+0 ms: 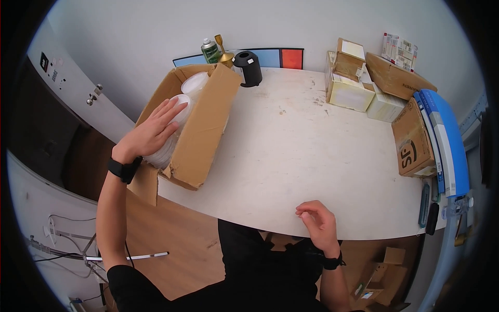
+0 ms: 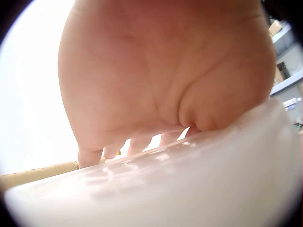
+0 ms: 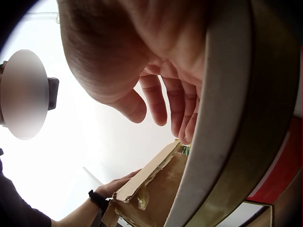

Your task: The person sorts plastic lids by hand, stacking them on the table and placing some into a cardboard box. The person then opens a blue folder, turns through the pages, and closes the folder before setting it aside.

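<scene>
Head view — round, whitish translucent containers (image 1: 195, 83) in cardboard box (image 1: 200, 130); left fingers (image 1: 174, 113) straight — right fingers (image 1: 313, 205) loosely curled.

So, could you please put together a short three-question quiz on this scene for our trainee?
1. Which hand is reaching over the open cardboard box?
2. True or false: the right hand is gripping something.
3. In the head view, where does the black cylindrical object stand?
A) On the floor
B) Inside the open cardboard box
C) On the table, to the right of the open cardboard box

Key:
1. The left hand, its fingers extended above white plastic items.
2. False; it is empty, near the table's front edge.
3. C
</scene>
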Motion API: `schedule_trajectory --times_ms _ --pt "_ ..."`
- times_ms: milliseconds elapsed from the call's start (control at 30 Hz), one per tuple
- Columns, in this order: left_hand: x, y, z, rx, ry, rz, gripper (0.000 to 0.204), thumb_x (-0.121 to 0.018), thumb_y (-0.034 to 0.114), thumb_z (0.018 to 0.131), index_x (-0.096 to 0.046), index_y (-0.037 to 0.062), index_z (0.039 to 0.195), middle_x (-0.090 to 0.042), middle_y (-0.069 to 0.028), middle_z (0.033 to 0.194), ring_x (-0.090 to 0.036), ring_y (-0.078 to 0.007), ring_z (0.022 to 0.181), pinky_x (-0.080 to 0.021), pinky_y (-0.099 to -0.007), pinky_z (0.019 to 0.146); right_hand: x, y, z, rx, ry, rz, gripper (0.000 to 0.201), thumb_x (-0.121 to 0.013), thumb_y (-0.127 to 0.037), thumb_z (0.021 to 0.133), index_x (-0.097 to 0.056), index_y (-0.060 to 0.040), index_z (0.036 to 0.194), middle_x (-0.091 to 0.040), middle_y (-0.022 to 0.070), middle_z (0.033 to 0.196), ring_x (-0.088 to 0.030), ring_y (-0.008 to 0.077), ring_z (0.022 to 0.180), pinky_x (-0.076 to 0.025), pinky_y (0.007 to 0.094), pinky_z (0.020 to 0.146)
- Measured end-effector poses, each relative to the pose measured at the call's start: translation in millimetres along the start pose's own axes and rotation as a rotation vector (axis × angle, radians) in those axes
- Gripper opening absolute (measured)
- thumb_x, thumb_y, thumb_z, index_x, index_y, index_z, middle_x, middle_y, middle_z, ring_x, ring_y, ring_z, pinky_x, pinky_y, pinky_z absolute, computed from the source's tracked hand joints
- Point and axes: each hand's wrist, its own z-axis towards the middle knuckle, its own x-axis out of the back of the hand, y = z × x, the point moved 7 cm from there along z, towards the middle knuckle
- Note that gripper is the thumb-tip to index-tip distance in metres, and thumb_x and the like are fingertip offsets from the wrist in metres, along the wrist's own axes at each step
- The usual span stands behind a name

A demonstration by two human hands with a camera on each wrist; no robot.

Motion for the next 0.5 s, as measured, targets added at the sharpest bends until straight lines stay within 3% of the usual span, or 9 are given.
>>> schedule_trajectory --times_ms 100,167,233,267,300,400,500 --pt "-7.4 3.7 1.7 0.009 -0.017 0.088 0.06 -0.043 0.021 0.11 -0.023 0.0105 0.166 -0.016 -0.02 0.173 -0.01 -0.0369 0.161 -0.018 -0.0443 0.13 -1.5 -0.2 0.1 0.021 -0.002 -0.022 0.013 -0.064 -0.001 0.099 -0.069 0.0021 0.111 -0.07 0.0099 0.104 -0.067 0.0176 0.097 -0.054 0.0311 0.09" --pt "-12.7 7.0 4.9 0.016 -0.023 0.14 0.063 -0.044 0.019 0.108 -0.021 0.0098 0.166 -0.015 -0.025 0.171 -0.01 -0.0445 0.159 -0.021 -0.047 0.129 5.0 -2.3 -1.3 0.031 0.058 -0.063 0.013 -0.065 -0.001 0.099 -0.069 0.0021 0.111 -0.07 0.0097 0.103 -0.067 0.0178 0.096 -0.054 0.0312 0.089" --pt "-16.4 7.8 9.4 0.006 -0.025 0.179 0.07 -0.044 0.01 0.102 -0.018 0.0079 0.166 -0.012 -0.0264 0.172 -0.008 -0.0462 0.159 -0.018 -0.0489 0.129 0.2 -6.6 -0.9 0.074 -0.009 -0.074 0.013 -0.066 -0.004 0.099 -0.069 0.002 0.111 -0.07 0.0099 0.103 -0.068 0.0182 0.094 -0.054 0.031 0.087" --pt "-18.3 3.9 12.1 -0.009 -0.014 0.203 0.07 -0.044 0.009 0.101 -0.017 0.0072 0.166 -0.011 -0.0266 0.172 -0.007 -0.0463 0.159 -0.016 -0.0492 0.13 0.9 -7.5 -0.8 0.064 -0.025 -0.091 0.013 -0.065 -0.003 0.1 -0.068 0.0017 0.112 -0.07 0.0094 0.105 -0.067 0.0175 0.096 -0.054 0.0313 0.088" --pt "-17.9 3.8 12.4 0.023 -0.041 0.219 0.072 -0.047 0.015 0.103 -0.015 0.0072 0.167 -0.011 -0.0227 0.173 -0.007 -0.041 0.161 -0.014 -0.0465 0.13 0.5 -7.8 -1.4 0.057 -0.047 -0.101 0.013 -0.064 -0.003 0.101 -0.067 0.0014 0.113 -0.069 0.009 0.107 -0.066 0.0169 0.098 -0.054 0.0317 0.089" --pt "-12.4 0.5 9.9 0.059 -0.004 0.145 0.066 -0.045 0.021 0.106 -0.022 0.0063 0.166 -0.018 -0.0209 0.172 -0.012 -0.0398 0.16 -0.016 -0.0458 0.13 -0.1 -6.3 -1.7 0.055 -0.029 -0.076 0.013 -0.065 -0.005 0.101 -0.067 0.0011 0.113 -0.069 0.0083 0.105 -0.066 0.0172 0.096 -0.054 0.0308 0.088" --pt "5.9 9.1 -0.2 0.127 0.111 0.302 0.058 -0.047 0.026 0.108 -0.035 0.0074 0.161 -0.027 -0.0204 0.169 -0.017 -0.0399 0.159 -0.019 -0.0499 0.128 0.8 -8.4 -2.6 0.065 -0.024 -0.093 0.013 -0.065 -0.006 0.102 -0.068 0.0005 0.112 -0.069 0.008 0.105 -0.066 0.0175 0.095 -0.054 0.031 0.087"
